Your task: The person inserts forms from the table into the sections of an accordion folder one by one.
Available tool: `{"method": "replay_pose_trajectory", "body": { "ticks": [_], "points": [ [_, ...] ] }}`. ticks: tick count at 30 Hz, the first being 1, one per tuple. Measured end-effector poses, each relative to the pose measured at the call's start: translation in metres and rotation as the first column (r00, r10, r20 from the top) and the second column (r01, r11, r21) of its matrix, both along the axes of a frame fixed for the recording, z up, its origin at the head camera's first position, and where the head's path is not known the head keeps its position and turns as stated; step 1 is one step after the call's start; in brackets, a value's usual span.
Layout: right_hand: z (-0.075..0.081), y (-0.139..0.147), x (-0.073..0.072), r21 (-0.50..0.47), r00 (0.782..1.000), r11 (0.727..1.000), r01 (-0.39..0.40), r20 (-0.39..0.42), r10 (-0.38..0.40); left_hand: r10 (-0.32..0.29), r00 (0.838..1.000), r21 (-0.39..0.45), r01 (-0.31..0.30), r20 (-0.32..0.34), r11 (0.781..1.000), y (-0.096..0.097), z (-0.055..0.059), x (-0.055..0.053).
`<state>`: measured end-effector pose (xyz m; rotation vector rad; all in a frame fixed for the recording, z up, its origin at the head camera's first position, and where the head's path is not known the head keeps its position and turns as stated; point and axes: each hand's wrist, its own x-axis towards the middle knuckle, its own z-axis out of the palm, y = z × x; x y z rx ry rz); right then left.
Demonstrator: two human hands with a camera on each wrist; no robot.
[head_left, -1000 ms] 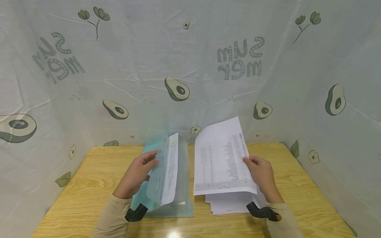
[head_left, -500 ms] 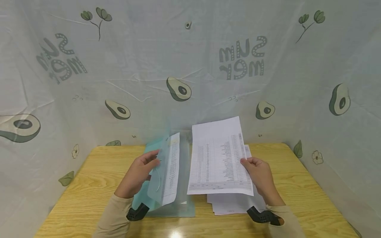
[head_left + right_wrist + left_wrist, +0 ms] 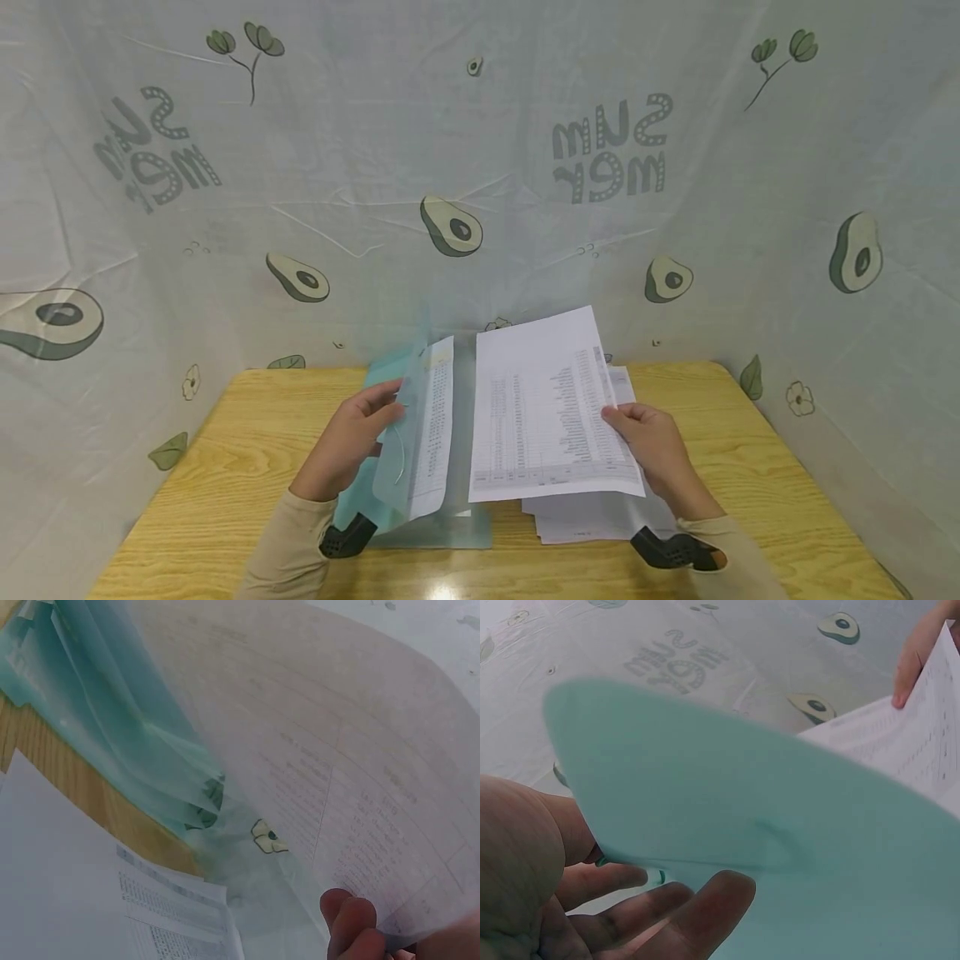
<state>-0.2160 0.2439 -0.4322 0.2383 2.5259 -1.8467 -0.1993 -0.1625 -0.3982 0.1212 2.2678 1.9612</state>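
Teal folder (image 3: 427, 537), its raised flap (image 3: 392, 479) held by the left hand (image 3: 348, 437); right of the folder, the right hand (image 3: 654, 437) pinches a printed sheet (image 3: 540, 408) above other papers (image 3: 577, 521).

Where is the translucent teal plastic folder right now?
In the head view, the translucent teal plastic folder lies left of centre on the yellow wood-grain table, held open by the person's left hand, left of a printed white paper sheet.

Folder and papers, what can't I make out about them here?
Head view: lifted sheet, its print too small to read.
Head view: much of the paper stack, behind that sheet.
Left wrist view: folder, cut off by right and bottom edges.
Right wrist view: lifted sheet, cut off by top and right edges.
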Motion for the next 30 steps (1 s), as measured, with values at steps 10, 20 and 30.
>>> {"method": "replay_pose_trajectory", "body": {
  "ticks": [10, 20, 30],
  "points": [
    [-0.004, -0.007, 0.000, -0.018, 0.999, 0.999, -0.035, -0.006, 0.035, 0.009, 1.000, -0.002, -0.009, 0.002, 1.000, 0.002, -0.002, -0.001],
    [-0.002, -0.013, 0.000, -0.005, 0.999, 0.999, -0.050, -0.006, 0.050, 0.013, 1.000, -0.001, -0.013, 0.000, 1.000, 0.003, 0.003, 0.000],
    [-0.002, -0.019, -0.002, -0.040, 0.999, 0.998, -0.052, -0.017, 0.051, 0.013, 1.000, -0.006, -0.013, -0.003, 1.000, 0.003, 0.003, 0.000]
  ]
}}
